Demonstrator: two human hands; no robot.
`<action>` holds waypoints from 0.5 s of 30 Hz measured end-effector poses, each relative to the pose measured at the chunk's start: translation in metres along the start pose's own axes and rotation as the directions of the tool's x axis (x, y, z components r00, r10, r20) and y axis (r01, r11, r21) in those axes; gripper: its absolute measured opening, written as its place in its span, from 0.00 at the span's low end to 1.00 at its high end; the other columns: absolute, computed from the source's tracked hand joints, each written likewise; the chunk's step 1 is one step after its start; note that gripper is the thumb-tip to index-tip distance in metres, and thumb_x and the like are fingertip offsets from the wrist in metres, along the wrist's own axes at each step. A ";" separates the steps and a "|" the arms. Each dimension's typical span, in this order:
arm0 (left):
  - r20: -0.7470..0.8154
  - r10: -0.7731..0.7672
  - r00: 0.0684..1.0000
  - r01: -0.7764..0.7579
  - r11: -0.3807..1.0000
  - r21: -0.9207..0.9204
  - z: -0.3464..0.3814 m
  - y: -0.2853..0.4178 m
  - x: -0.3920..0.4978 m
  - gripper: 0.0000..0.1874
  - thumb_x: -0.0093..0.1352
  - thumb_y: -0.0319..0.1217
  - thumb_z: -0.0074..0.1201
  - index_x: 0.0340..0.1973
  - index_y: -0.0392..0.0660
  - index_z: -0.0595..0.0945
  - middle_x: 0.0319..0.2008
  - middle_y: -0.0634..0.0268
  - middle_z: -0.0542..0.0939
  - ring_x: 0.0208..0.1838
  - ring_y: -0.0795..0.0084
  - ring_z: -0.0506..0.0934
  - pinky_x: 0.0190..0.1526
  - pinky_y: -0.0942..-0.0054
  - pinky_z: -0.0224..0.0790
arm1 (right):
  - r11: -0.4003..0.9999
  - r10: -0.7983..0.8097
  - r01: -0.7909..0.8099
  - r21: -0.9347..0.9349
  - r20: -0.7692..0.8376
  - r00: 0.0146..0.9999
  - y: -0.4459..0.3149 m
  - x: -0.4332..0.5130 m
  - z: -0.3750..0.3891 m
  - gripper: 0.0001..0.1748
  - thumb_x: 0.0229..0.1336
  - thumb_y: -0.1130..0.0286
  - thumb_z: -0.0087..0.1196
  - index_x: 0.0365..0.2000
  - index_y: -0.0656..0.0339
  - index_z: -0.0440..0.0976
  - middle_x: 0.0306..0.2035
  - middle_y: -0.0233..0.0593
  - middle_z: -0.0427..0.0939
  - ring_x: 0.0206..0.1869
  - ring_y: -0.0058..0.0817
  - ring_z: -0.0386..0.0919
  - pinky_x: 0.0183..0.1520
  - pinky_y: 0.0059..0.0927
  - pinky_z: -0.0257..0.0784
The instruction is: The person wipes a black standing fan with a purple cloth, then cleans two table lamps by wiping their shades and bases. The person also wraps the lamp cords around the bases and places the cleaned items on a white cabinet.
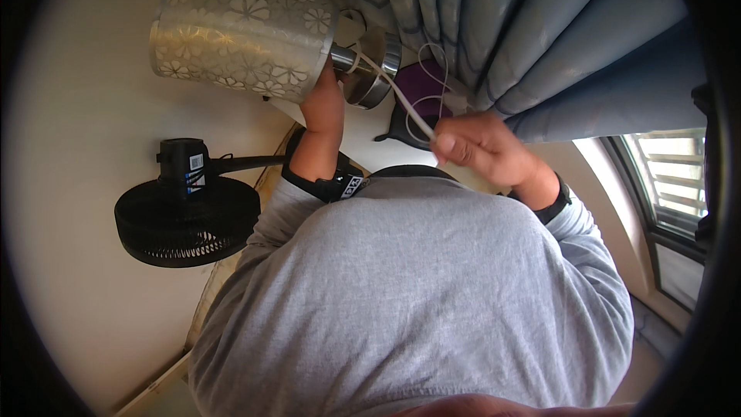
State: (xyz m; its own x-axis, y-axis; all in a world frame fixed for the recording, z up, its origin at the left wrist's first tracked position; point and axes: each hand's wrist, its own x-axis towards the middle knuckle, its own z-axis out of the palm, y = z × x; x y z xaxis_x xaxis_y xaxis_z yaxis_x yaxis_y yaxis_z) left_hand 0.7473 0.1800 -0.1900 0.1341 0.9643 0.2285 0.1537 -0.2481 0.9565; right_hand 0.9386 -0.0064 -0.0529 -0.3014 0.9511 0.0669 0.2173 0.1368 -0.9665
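A table lamp with a floral-patterned shade [243, 35] is tilted sideways, its shade to the left and its round chrome base [376, 72] to the right. My left hand [331, 78] reaches under the shade's lower edge and grips the chrome stem [345, 58]; the shade hides much of that hand. Between thumb and fingers, my right hand [483, 145] pinches a white power cord [405, 103]. The cord runs taut up to the stem, where it passes around it. Thinner loops of white cord [444, 72] hang beyond my right hand.
Below the lamp is a white tabletop [347, 133], with a purple and black item [419, 84] on it. A black fan [188, 214] stands at the left near the wall. Blue-grey curtains [498, 23] hang at the back right, and a louvred window [666, 179] is farther right.
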 end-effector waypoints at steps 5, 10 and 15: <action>0.126 0.591 0.797 -0.584 0.699 0.413 -0.001 0.005 0.006 0.12 0.76 0.33 0.39 0.43 0.41 0.77 0.26 0.68 0.75 0.28 0.78 0.71 0.33 0.78 0.62 | 0.804 -0.014 0.103 0.586 -0.155 0.988 0.001 0.000 0.003 0.14 0.68 0.66 0.44 0.27 0.61 0.69 0.21 0.28 0.66 0.22 0.18 0.62 0.26 0.19 0.56; 0.383 -0.020 0.923 0.194 0.887 -0.420 -0.019 0.027 0.010 0.21 0.74 0.44 0.44 0.54 0.43 0.73 0.36 0.67 0.77 0.32 0.78 0.71 0.31 0.79 0.60 | 0.611 0.051 0.321 0.723 -0.440 0.896 0.010 0.008 -0.034 0.16 0.69 0.62 0.43 0.25 0.58 0.64 0.17 0.21 0.56 0.17 0.11 0.49 0.20 0.20 0.43; 0.635 0.098 0.766 0.350 0.766 -0.540 -0.025 0.052 0.002 0.40 0.62 0.60 0.56 0.54 0.38 0.71 0.39 0.62 0.78 0.43 0.66 0.75 0.43 0.73 0.67 | 0.784 0.247 0.207 0.586 -0.599 0.761 0.039 0.020 -0.075 0.14 0.66 0.61 0.49 0.29 0.60 0.69 0.16 0.19 0.56 0.16 0.11 0.50 0.19 0.19 0.43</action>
State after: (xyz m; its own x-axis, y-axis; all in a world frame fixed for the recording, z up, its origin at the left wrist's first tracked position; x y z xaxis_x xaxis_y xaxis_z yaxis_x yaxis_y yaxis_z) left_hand 0.7313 0.1715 -0.1350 0.7394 0.6556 0.1534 -0.3641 0.1976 0.9102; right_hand 1.0111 0.0387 -0.0709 0.3809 0.9238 -0.0397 -0.4361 0.1416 -0.8887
